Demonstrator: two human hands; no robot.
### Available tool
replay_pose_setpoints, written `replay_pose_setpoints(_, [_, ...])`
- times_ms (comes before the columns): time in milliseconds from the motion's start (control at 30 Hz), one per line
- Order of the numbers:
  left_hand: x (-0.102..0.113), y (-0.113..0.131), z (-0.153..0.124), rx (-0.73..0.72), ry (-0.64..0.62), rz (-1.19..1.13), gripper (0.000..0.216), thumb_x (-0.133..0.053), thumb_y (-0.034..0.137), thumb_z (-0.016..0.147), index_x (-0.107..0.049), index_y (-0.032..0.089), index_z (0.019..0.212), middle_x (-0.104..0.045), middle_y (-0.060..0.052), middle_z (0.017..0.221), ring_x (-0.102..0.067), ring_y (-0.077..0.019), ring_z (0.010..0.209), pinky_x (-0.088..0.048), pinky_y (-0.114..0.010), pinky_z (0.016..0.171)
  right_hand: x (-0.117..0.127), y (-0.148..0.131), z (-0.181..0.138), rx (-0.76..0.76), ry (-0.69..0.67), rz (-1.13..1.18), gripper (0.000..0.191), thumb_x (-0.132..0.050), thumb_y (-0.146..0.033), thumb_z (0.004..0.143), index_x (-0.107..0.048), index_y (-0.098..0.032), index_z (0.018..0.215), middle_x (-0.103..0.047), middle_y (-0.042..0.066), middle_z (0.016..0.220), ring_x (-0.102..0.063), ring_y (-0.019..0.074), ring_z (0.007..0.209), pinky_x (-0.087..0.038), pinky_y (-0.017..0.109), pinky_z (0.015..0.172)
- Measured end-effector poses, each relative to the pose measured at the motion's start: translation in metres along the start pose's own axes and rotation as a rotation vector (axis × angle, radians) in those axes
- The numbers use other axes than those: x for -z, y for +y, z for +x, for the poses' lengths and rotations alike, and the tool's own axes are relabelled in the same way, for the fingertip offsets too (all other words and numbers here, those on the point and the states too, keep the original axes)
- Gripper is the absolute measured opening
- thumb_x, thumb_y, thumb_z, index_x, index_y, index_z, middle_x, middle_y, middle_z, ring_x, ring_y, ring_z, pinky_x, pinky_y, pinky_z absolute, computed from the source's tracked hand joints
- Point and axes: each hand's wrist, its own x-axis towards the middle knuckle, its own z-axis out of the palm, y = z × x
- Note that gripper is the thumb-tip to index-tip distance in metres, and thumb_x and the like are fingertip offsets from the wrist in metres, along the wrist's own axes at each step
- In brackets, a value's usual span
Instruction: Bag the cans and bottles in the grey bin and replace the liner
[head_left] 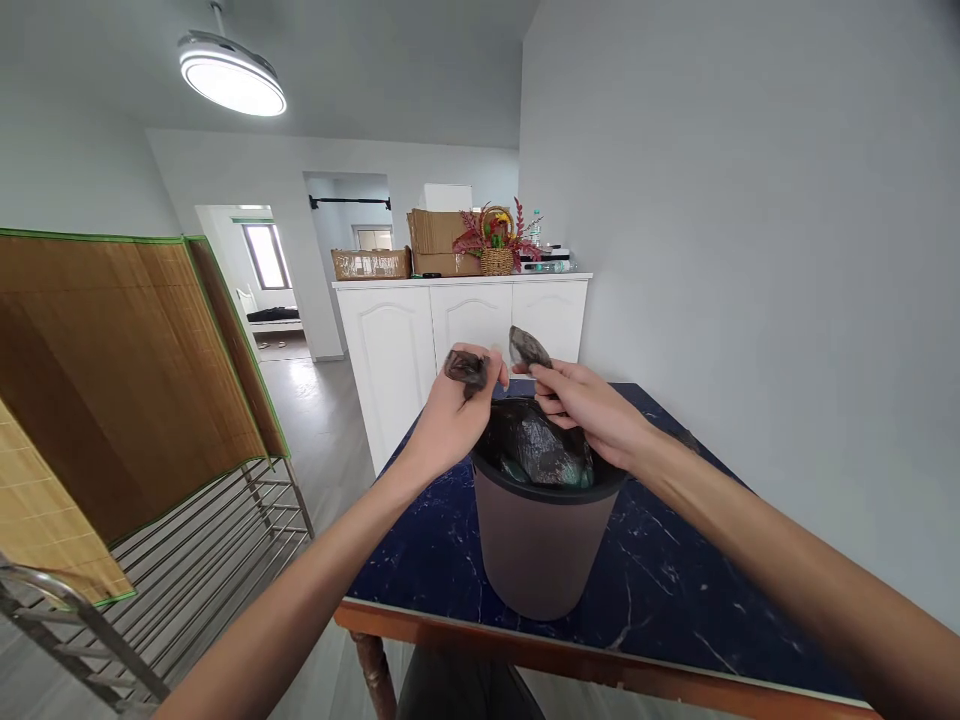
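Observation:
A brown-grey trash can [544,555] with a black rim stands on the table in front of me. Inside it sits a black, shiny plastic garbage bag [546,450], bulging up near the opening. Above the left side of the rim, my left hand [461,405] is closed around a bunched dark end of the bag that sticks out over its knuckles. My right hand [574,400] pinches another dark, thin end of the bag between thumb and fingers, above the back right of the rim. The fingertips of my left hand are partly hidden.
The dark blue marbled table [667,580] meets the white wall on the right. Behind it, a white cabinet [394,325] carries cardboard boxes [442,240], a wicker flower basket [496,260] and bottles. Bamboo mats [135,370] hang over a metal rack [217,550] at left.

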Motion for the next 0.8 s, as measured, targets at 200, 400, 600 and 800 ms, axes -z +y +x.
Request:
replay_pose_setpoints(200, [0.016, 0.003, 0.000, -0.179, -0.145, 0.180, 0.024, -0.047, 0.033, 0.109, -0.059, 0.024, 0.091, -0.055, -0.011, 0.136, -0.043, -0.0297, 0.141, -0.045, -0.046, 0.114, -0.018, -0.009, -0.017, 0.179, -0.284, -0.490, 0.076, -0.089, -0.046, 0.075, -0.059, -0.029, 0.142, -0.068, 0.011, 0.134, -0.066, 0.0305, 0.117, -0.056, 0.043, 0.093])
replay_pose_setpoints(400, [0.010, 0.032, -0.014, -0.400, -0.158, 0.358, 0.014, -0.050, 0.026, 0.106, -0.064, 0.026, 0.103, -0.041, -0.010, 0.157, -0.034, -0.0340, 0.149, -0.037, -0.056, 0.122, -0.040, 0.002, -0.007, 0.470, -0.198, -0.676, 0.010, -0.063, -0.032, 0.095, -0.065, -0.023, 0.090, -0.072, 0.009, 0.092, -0.068, 0.0292, 0.092, -0.057, 0.044, 0.082])
replay_pose_setpoints(600, [0.001, 0.016, -0.035, 0.019, 0.096, -0.036, 0.092, -0.087, 0.055, 0.081, -0.032, 0.033, 0.150, -0.041, -0.014, 0.155, -0.044, -0.0357, 0.147, -0.048, -0.052, 0.113, -0.030, -0.011, -0.011, 0.188, -0.153, -0.445, 0.051, -0.038, -0.056, 0.106, -0.076, -0.026, 0.091, -0.078, 0.005, 0.090, -0.071, 0.0290, 0.100, -0.054, 0.043, 0.098])
replay_pose_setpoints(800, [-0.010, -0.003, -0.032, 0.301, -0.161, -0.239, 0.096, -0.092, 0.051, 0.074, -0.031, 0.024, 0.144, -0.062, -0.008, 0.114, -0.066, -0.0270, 0.104, -0.055, -0.039, 0.084, -0.017, -0.019, -0.008, 0.001, 0.058, -0.459, 0.062, -0.043, -0.069, 0.098, -0.081, -0.021, 0.090, -0.078, 0.007, 0.081, -0.071, 0.0301, 0.084, -0.055, 0.040, 0.084])
